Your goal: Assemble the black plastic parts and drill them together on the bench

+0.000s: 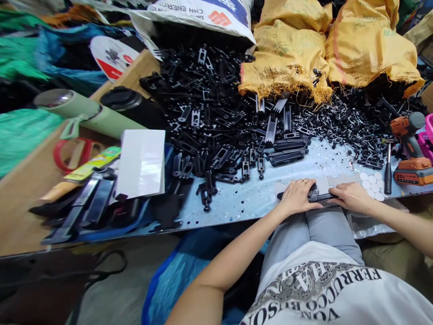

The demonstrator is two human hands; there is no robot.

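At the table's front edge, my left hand point(299, 196) is closed over a long black plastic part point(314, 194), with the thumb along its near side. My right hand point(352, 197) grips the right end of the same part, its fingers bent against it. Much of the part is hidden under the hands. Flat grey pieces point(342, 179) lie just behind the hands. Beside my right hand are several white round discs point(372, 185).
A heap of black plastic parts point(216, 117) covers the table's middle, with screws point(345, 122) right of it. A hammer point(389, 169) and cordless drill point(411, 149) stand at right. Yellow sacks point(287, 54) are behind. A white box point(141, 162) and red-handled scissors point(72, 155) lie left.
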